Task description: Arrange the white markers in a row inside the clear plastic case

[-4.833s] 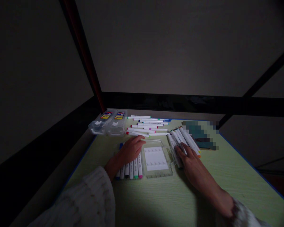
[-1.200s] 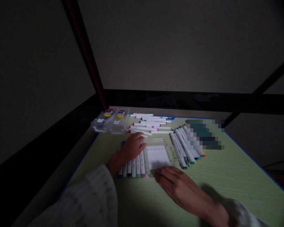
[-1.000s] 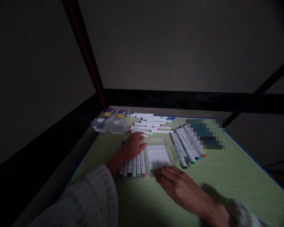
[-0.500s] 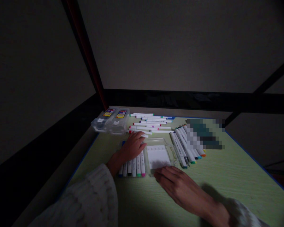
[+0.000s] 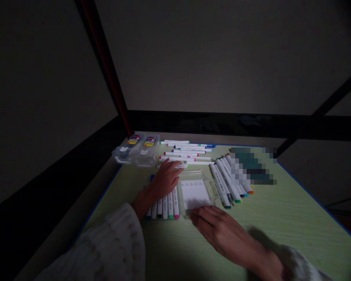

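My left hand (image 5: pixel 163 180) lies over a row of white markers (image 5: pixel 166 205) held in the left half of an open clear case. Its fingers stretch out to the nearest marker of a loose pile (image 5: pixel 187 152) further back. My right hand (image 5: pixel 222 233) rests flat on the green table, fingers spread, with the fingertips at the near edge of the case's clear lid (image 5: pixel 195 194). A second row of markers (image 5: pixel 231 179) with coloured caps lies just right of the case.
Two closed clear plastic boxes (image 5: pixel 137 153) with bright labels stand at the table's back left corner. A blurred dark object (image 5: pixel 253 166) lies at the back right. The green table (image 5: pixel 292 218) has a blue edge; dark rails run behind it.
My left hand's fingers have stretched forward onto the nearest loose marker. Since 4.8 s ago my right hand has left the right row of markers and come to the case's near edge.
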### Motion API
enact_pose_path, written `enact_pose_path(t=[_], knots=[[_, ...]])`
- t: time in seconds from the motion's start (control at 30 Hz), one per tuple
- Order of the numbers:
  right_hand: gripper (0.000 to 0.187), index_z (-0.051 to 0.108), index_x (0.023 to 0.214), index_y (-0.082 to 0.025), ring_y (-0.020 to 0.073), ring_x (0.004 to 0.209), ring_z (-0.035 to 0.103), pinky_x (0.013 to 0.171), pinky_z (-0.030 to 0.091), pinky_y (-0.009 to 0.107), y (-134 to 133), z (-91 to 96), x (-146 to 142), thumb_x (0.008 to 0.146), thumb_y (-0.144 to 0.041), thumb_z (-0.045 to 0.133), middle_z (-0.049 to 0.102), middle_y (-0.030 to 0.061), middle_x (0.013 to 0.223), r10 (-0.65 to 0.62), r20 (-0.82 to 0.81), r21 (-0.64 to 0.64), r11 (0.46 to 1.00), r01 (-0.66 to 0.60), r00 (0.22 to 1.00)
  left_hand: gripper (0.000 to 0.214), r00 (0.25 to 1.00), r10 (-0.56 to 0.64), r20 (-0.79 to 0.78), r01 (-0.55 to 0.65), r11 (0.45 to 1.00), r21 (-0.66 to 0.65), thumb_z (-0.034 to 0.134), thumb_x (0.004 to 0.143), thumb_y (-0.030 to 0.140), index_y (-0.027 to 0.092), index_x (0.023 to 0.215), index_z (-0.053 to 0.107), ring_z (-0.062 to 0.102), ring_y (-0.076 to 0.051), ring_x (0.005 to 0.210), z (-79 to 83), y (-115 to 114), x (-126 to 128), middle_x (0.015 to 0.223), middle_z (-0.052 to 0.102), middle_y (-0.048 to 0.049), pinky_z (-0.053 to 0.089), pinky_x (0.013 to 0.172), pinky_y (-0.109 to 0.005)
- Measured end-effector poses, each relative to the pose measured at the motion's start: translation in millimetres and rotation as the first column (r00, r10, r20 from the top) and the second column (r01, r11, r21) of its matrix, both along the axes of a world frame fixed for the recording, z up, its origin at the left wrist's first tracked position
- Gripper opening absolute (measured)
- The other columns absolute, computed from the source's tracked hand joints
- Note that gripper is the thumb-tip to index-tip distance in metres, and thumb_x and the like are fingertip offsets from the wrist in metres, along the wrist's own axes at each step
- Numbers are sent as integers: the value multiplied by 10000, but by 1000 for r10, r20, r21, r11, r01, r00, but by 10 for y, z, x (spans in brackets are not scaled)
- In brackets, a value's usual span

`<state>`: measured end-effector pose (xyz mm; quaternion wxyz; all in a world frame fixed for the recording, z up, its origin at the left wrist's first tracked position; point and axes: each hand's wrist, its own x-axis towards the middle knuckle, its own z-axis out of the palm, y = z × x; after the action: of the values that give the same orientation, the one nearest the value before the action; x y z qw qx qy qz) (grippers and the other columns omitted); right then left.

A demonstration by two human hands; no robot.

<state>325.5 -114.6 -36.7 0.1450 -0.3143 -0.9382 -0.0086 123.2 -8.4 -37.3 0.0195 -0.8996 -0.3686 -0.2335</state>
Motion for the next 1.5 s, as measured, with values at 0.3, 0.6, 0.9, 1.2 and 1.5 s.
enact_pose_path(t=[0.3, 0.6, 0.9, 1.2, 1.5], knots=[[265, 555, 1065, -146, 189, 877, 555, 779, 468, 346, 4, -5, 1, 841, -107, 418, 607, 70, 982, 0, 13, -19, 1000, 0, 1000, 307, 990, -60, 124, 40, 987, 157, 352, 828, 77, 191, 998, 581, 471, -175, 1028, -39, 16, -27, 1080, 551, -71, 384, 908, -382], [269, 549, 1078, -141, 188, 894, 549, 796, 465, 353, 4, 1, -3, 834, -105, 442, 603, 62, 993, -4, 11, -33, 999, 4, 1000, 260, 991, -89, 97, 72, 984, 162, 342, 870, 163, 180, 880, 601, 492, -170, 948, 29, -33, 15, 1003, 588, -65, 393, 861, -371], [268, 565, 1046, -126, 187, 860, 564, 760, 486, 358, 10, 28, -6, 848, -106, 385, 614, 87, 939, -37, -74, 4, 999, 37, 997, 268, 968, -226, 110, 190, 945, 265, 313, 867, 119, 133, 806, 574, 517, -158, 907, 43, -36, 16, 937, 634, -79, 429, 825, -344], [287, 539, 1067, -129, 219, 1012, 507, 800, 490, 375, 21, 84, 56, 847, -114, 355, 529, 137, 1083, -124, -272, 13, 991, 132, 954, 271, 956, -278, 95, 226, 902, 368, 301, 877, 110, 104, 932, 567, 569, -146, 867, 65, -38, 25, 894, 656, -82, 475, 789, -313], [321, 484, 1137, -122, 256, 1064, 452, 811, 476, 416, 37, 49, 69, 840, -98, 365, 443, 163, 1158, -173, -298, 44, 980, 194, 939, 240, 948, -316, -36, 303, 865, 399, 356, 878, 136, 98, 947, 583, 581, -135, 873, 193, -168, 86, 925, 671, -65, 472, 820, -285]])
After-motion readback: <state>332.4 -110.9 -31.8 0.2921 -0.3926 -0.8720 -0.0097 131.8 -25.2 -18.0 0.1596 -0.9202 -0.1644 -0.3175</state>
